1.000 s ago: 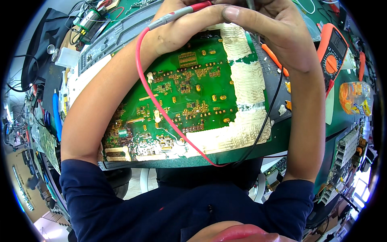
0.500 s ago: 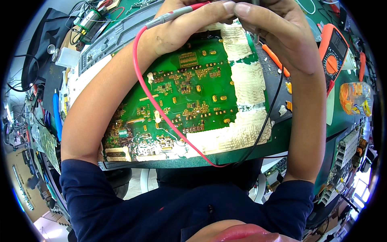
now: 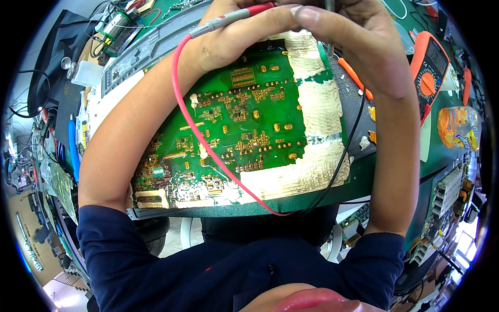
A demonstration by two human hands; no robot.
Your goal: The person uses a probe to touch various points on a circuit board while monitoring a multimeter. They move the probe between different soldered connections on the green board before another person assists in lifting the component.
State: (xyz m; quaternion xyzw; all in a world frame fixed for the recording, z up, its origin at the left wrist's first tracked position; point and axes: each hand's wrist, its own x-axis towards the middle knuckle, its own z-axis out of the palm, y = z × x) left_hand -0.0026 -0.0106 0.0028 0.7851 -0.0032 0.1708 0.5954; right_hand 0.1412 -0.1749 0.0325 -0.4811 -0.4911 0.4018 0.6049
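A large green circuit board [image 3: 208, 132] lies before me, with a thick cream-coloured coating along its right and near edges. At the top of the view, over the board's far edge, my left hand [image 3: 249, 31] is closed on a red and grey test probe [image 3: 221, 22] that slants across it. My right hand [image 3: 358, 41] is curled beside it, their thumbs meeting. Next to the right fingers a thin grey metal shaft [image 3: 330, 49] points down. The fingertips of both hands are partly cut off or hidden. A red lead [image 3: 189, 117] loops from the probe over the board.
An orange multimeter [image 3: 428, 78] stands to the right, near a black lead [image 3: 357, 119]. Close to the board lies an orange-handled tool [image 3: 356, 78] among cream crumbs. Further right is a clear jar [image 3: 460, 127]; at the left, a small clear bottle [image 3: 86, 74] and a blue-handled tool [image 3: 74, 148].
My right thumb has slid slightly left over the left thumb's tip, and the right hand has tilted a little. The probe has shifted slightly to the right. The board stays put.
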